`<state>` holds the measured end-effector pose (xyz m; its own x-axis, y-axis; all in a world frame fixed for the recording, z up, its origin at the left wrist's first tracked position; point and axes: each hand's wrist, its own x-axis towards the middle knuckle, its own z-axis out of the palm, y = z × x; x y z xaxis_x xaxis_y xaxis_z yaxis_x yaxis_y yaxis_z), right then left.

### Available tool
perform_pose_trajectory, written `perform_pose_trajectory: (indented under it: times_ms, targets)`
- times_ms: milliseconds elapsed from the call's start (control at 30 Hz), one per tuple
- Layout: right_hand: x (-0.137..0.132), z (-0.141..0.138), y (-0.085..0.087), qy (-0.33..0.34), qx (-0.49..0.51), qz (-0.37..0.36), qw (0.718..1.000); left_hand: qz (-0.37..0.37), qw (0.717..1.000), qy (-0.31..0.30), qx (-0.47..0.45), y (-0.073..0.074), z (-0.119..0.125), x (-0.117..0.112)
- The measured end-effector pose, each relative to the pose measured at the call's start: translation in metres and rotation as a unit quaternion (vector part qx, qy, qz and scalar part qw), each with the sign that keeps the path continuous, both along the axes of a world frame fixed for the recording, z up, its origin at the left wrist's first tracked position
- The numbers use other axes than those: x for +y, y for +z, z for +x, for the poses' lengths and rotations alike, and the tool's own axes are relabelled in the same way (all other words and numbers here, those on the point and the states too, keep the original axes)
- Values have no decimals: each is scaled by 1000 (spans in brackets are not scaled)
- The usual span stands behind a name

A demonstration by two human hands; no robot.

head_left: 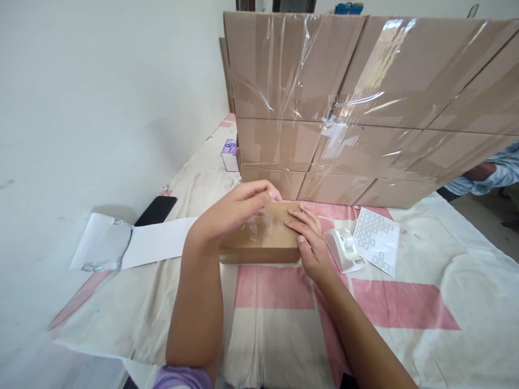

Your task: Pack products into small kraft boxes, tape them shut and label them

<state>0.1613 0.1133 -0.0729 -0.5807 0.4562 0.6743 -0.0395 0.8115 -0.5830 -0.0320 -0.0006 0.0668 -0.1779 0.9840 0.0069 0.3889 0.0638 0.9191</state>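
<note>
The box [259,247] is sitting on the cloth [397,302], right in front of the big taped stack [365,102]. The right hand [310,240] is lying flat and open on its right end, probably pinning it down, while the left hand [243,208] is bunching fingers over the clear tape [258,229] on top; can't tell if it's actually pinching. The dispenser [343,249] is sitting just beside the right hand

Bright even daylight, glare on plastic wrap [357,81], wide-angle edge distortion, soft shadows

Left hand [239,208] palm-down, fingers bent; right hand [310,240] flat, palm-down
</note>
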Motion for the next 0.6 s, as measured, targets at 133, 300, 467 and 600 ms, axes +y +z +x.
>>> perform_pose_trajectory:
  times_ms: [133, 300, 467, 600]
  targets:
    - [-1, 0, 0, -8, -1, -3, 1000, -31, 998, 34, 34, 2, -8, -10]
    - [-1, -1, 0, -4, 9, -7, 1000, -111, 989, 65, 78, -11, -21, -7]
    - [-1, -1, 0, -7, 4, -6, 1000, -104, 987, 68, 99, -21, -25, 2]
    - [-1, -2, 0, -6, 10, -7, 1000, -114, 986, 67, 106, -22, -26, 5]
